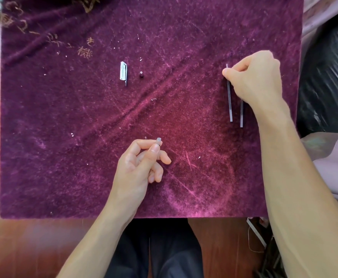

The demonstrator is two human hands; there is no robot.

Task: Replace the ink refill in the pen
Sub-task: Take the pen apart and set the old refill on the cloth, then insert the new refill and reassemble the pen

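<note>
Refill position: two thin refills lie side by side on the purple felt mat [83, 117], near its right edge, parallel and close but apart. I am taking the left refill [229, 101]; the second refill [241, 114] lies just beside it, its upper part hidden under my hand.
Right hand: my right hand [258, 77] is curled over the top of the pair, thumb and forefinger pinched on the left refill close to its tip, which pokes out above my fingers. Lower end appears to rest on the felt.
Left hand: my left hand [142, 163] is near the front middle of the mat, thumb and forefinger pinching a small clear pen piece [158, 141], other fingers loosely curled. Barrel end or tip section, cannot tell which.
Loose parts: pen cap [123, 73] with clip lies at centre top of the mat; a small dark bit [141, 74] sits just beside it. Both well apart from either hand.
Stage, my judgement: pen is apart, new refill being picked; insertion not yet done.
Method for this step: lift the one refill cleanly, without dragging its neighbour. Keep the pinch light, since the tube looks thin and may bend.
Risk: small parts could get lost in the felt pile; keep them in sight.
</note>
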